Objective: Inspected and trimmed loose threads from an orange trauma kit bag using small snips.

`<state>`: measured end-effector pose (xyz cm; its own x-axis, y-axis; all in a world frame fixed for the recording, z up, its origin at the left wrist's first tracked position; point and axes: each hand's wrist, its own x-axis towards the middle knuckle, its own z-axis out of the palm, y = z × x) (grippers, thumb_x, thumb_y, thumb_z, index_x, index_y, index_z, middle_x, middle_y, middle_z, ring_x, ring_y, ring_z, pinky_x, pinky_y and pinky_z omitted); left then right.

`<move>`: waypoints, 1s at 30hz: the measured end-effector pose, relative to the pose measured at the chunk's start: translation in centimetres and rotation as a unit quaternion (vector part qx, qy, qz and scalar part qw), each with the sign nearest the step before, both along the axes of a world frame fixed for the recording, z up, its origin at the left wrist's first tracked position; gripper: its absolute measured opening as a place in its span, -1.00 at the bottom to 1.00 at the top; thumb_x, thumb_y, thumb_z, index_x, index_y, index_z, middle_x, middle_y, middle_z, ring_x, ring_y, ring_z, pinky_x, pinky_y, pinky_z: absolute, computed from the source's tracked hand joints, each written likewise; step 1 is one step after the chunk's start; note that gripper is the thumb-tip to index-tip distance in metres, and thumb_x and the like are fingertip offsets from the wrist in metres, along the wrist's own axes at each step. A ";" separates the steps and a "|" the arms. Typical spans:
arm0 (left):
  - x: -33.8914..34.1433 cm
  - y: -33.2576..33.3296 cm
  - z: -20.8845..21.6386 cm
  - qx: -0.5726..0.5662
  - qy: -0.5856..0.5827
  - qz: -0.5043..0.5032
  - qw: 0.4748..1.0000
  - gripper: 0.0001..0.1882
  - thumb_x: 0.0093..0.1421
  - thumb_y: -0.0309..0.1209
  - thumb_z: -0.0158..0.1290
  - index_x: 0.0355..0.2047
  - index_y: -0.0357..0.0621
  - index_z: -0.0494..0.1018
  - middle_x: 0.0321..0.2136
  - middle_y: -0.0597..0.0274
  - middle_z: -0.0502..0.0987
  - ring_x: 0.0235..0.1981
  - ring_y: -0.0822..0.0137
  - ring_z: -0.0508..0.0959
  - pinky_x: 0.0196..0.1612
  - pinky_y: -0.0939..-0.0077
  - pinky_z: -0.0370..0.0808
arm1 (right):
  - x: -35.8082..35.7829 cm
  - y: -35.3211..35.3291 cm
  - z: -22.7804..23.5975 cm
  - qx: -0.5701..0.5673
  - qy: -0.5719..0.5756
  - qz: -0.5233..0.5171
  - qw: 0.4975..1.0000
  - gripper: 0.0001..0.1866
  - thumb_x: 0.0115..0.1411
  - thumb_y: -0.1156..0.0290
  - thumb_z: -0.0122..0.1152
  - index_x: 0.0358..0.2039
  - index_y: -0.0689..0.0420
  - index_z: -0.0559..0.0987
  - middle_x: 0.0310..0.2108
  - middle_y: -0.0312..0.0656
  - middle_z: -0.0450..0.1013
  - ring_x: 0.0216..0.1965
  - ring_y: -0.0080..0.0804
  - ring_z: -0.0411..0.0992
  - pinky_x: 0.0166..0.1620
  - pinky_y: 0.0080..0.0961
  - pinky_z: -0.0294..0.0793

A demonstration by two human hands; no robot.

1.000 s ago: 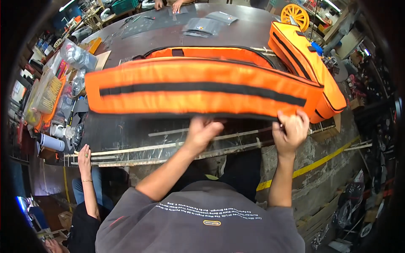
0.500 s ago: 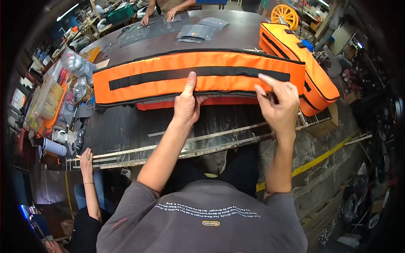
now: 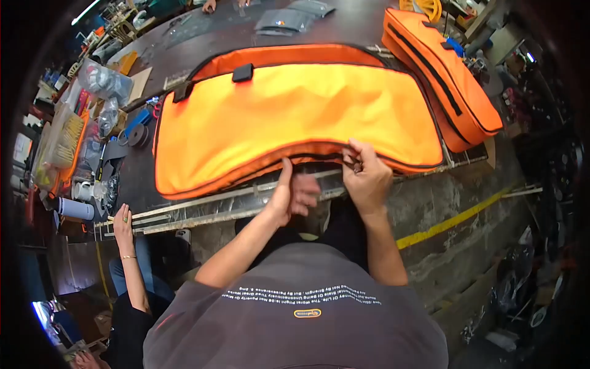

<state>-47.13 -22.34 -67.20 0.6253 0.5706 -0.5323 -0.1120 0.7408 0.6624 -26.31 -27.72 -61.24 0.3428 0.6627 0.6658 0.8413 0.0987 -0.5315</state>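
Note:
A large orange bag (image 3: 295, 104) with black piping lies broad side up on the dark table in front of me, its near edge at the table's front edge. Two black tabs stand on its far side, where an orange strip rises behind. My right hand (image 3: 369, 179) pinches the bag's near edge, right of the middle, where the edge bows inward and a dark band shows. Just left of it, my left hand (image 3: 294, 195) is open with the thumb up against the near edge. Its fingers are apart, slightly blurred, and hold nothing.
A second orange bag (image 3: 442, 80) lies at the right. Grey flat pouches (image 3: 286, 21) rest at the back. Plastic bags, bins and a white bottle (image 3: 76, 209) crowd the left. Another person's hand (image 3: 123, 220) rests on the table's front edge at left.
The bag has turned from its narrow strapped side to its broad side and come nearer. My left hand has let go and moved down; my right hand has moved down and left onto the near edge.

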 end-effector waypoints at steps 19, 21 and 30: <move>-1.0 0.4 6.1 0.745 0.249 -0.113 0.609 -0.83 0.25 -0.42 0.32 -0.15 -0.10 0.69 -0.32 0.13 0.62 -0.27 0.03 0.66 -0.24 0.12 0.59 | -0.7 -9.1 -4.9 -0.171 0.265 0.100 0.944 -0.51 0.24 0.37 0.55 0.07 0.15 0.46 -0.40 -0.14 0.57 -0.43 -0.32 0.60 -0.32 -0.38 0.59; -0.4 0.3 5.2 0.739 0.261 -0.080 0.616 -0.86 0.25 -0.41 0.32 -0.19 -0.10 0.69 -0.35 0.12 0.60 -0.29 0.02 0.66 -0.25 0.12 0.58 | -1.0 -9.5 -5.3 -0.178 0.264 0.089 0.944 -0.51 0.24 0.38 0.55 0.06 0.17 0.46 -0.42 -0.14 0.57 -0.40 -0.36 0.60 -0.30 -0.42 0.58; 1.5 5.1 3.6 0.668 0.222 -0.071 0.707 -0.92 0.28 -0.50 0.26 -0.26 -0.24 0.69 -0.37 0.02 0.67 -0.33 0.05 0.70 -0.23 0.21 0.61 | 2.1 -1.3 -7.9 -0.048 0.395 0.114 0.910 -0.59 0.35 0.41 0.52 -0.44 0.09 0.37 -0.52 -0.54 0.25 -0.48 -0.78 0.17 -0.42 -0.66 0.15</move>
